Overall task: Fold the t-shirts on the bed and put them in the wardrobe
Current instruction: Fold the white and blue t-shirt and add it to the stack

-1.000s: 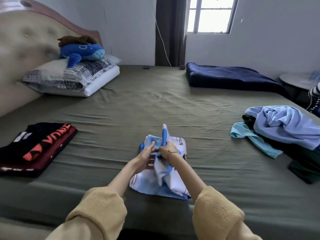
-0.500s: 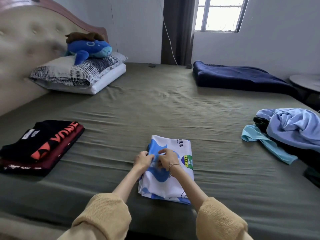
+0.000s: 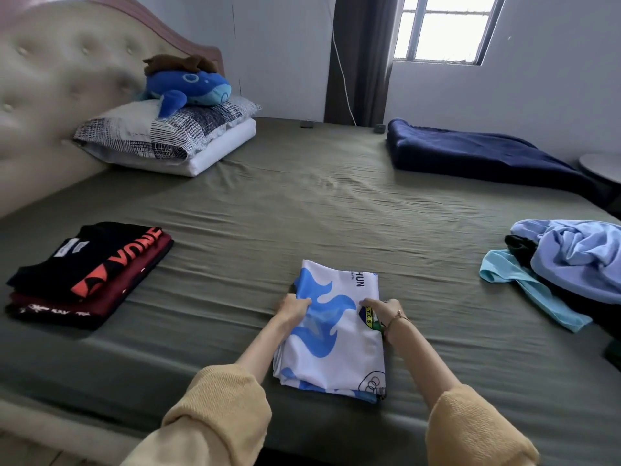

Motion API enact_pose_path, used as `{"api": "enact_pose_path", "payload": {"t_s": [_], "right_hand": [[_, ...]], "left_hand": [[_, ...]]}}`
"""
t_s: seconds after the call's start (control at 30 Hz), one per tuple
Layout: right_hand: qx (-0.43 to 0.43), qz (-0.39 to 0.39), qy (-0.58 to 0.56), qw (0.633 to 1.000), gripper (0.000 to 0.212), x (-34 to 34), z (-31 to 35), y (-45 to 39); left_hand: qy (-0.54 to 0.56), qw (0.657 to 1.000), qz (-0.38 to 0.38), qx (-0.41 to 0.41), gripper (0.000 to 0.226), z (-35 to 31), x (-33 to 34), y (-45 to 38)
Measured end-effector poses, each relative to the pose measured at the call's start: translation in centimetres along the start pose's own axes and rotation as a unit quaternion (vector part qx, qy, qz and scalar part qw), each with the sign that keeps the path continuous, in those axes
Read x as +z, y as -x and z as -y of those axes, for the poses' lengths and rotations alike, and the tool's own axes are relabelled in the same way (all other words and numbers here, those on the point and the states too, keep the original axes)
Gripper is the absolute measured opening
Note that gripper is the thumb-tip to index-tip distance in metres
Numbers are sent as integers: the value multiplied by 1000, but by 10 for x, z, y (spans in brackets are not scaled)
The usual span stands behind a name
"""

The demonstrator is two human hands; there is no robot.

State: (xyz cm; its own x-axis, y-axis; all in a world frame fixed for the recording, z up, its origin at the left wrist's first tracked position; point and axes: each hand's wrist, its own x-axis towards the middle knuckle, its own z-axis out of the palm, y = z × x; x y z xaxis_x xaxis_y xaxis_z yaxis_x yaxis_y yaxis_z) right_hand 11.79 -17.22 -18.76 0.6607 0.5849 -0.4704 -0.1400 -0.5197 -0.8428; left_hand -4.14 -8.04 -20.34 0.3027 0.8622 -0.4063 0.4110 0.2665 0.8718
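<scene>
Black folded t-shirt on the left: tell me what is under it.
A folded maroon shirt lies under the black t-shirt, with another dark printed one at the bottom. Their covered parts stay hidden.

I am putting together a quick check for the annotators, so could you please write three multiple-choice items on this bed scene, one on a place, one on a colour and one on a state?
1. Where does the folded stack lie?
A. left of the hands
B. on the pillows
C. on the blanket

2. What colour is the plush toy?
A. red
B. blue
C. green

3. How is the white-and-blue shirt?
A. hanging up
B. crumpled
C. folded flat

Key:
1 A, the folded stack is on the left side of the bed.
2 B, the plush toy is blue.
3 C, the white-and-blue shirt lies flat between the left hand and right hand.
</scene>
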Motion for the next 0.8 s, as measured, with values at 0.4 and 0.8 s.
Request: {"api": "enact_pose_path", "payload": {"t_s": [0.4, 0.8], "right_hand": [[-43, 127, -64, 989, 10, 30, 37, 35], [-357, 146, -111, 916, 23, 64, 125, 64]], "left_hand": [[80, 996, -26, 26, 16, -13, -55, 23], [188, 950, -122, 218, 37, -86, -134, 24]]}}
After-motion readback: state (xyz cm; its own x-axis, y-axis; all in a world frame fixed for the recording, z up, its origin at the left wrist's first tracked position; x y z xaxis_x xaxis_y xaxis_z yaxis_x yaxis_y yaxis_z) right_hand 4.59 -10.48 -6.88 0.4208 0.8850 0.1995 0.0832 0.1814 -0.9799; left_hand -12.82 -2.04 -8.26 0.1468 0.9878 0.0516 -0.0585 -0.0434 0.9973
